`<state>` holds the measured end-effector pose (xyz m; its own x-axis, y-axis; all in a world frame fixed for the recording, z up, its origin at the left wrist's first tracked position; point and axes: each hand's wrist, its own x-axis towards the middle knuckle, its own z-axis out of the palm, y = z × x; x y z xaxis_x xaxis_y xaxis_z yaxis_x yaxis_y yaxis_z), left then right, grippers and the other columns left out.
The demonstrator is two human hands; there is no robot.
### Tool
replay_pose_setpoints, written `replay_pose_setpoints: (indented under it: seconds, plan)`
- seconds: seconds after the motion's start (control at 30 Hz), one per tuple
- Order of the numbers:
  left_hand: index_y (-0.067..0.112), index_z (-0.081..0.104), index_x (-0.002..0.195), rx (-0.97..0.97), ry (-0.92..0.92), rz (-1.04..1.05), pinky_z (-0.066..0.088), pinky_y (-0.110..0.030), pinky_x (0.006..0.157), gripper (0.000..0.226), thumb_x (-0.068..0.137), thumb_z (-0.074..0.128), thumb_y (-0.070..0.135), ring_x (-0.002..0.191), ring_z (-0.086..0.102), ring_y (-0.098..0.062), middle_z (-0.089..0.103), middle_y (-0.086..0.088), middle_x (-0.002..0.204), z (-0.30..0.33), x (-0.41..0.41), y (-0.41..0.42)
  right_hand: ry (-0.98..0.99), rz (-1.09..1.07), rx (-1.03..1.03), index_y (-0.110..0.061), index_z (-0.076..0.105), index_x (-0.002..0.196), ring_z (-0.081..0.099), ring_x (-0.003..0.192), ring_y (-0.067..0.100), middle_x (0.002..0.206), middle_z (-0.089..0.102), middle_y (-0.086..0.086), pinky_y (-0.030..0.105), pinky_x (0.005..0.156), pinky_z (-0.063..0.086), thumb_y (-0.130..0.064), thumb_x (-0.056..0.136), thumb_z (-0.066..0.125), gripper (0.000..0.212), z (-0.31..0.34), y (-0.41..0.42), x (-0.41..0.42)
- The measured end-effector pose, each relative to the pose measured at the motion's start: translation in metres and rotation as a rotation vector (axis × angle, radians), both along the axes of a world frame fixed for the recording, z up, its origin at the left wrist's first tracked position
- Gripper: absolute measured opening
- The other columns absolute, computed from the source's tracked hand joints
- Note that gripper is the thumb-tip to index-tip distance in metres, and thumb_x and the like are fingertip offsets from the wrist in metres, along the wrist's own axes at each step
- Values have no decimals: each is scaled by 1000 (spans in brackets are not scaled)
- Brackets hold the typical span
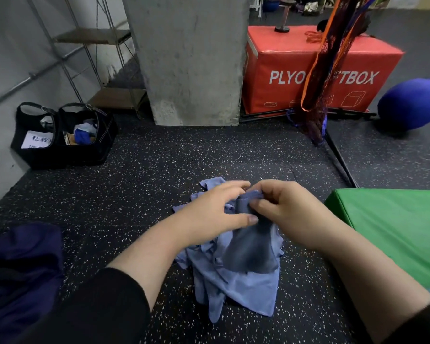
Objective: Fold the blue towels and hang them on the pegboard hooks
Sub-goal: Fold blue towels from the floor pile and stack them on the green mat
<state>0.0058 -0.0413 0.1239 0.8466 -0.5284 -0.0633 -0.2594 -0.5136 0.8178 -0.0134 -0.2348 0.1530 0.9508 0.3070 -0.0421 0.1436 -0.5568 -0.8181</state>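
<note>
- The blue towels (236, 276) lie in a crumpled heap on the speckled floor (139, 194), low in the view at about 6 o'clock, just left of a green mat (395, 232).
- The left hand (214, 214) and the right hand (291, 214) meet over the top of the heap; each pinches the same raised towel edge, fingers curled onto the cloth.
- No pegboard or hooks are in view (they may lie outside the frame).
- Risk: several layers are bunched together, so lifting could drag a second towel up with the first.
- Risk: the pinch takes only a small bit of edge; a quick shake could slip it free.
- A black bag (62, 135) sits at 10 o'clock.
</note>
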Motion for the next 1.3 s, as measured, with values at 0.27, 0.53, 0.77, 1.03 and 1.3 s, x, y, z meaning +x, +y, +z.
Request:
replay_pose_setpoints:
  seconds: [0.27, 0.53, 0.77, 1.03, 1.3]
  plan:
    - [13, 50, 74, 67, -25, 128, 26, -35, 60, 38, 82, 83, 32, 61, 32, -12, 40, 2, 65, -6, -2, 9, -139, -190, -204, -23, 60, 83, 54, 62, 9, 74, 67, -1, 26, 62, 44, -22, 98, 60, 14, 1, -19, -6]
    - [18, 54, 74, 431, -65, 262, 30, -34, 57, 35, 85, 77, 43, 61, 47, -16, 54, 5, 65, -4, -17, 52, -124, -317, -303, -24, 58, 88, 63, 69, 15, 79, 67, -3, 25, 52, 45, -20, 99, 56, 12, -15, -33, -6]
    - [20, 58, 72, 488, -104, 431, 29, -32, 52, 32, 87, 75, 43, 59, 47, -18, 54, 4, 62, 6, -26, 87, -154, -455, -200, -25, 58, 83, 67, 71, 27, 76, 66, -1, 39, 70, 53, -24, 97, 60, 14, -21, -49, -1]
    - [14, 65, 79, 66, -107, 595, 31, -33, 59, 24, 95, 69, 31, 58, 41, -11, 53, 1, 61, 13, -26, 100, -186, -531, -94, -29, 68, 85, 72, 69, 26, 70, 72, -4, 51, 71, 60, -24, 91, 67, 8, -14, -60, -8]
    - [18, 67, 94, 17, -237, 661, 45, -40, 68, 20, 104, 52, 27, 79, 61, -34, 70, -12, 85, 8, -18, 96, -215, -539, -116, -29, 65, 83, 72, 65, 20, 69, 71, -4, 49, 73, 60, -25, 91, 66, 9, -16, -64, -9]
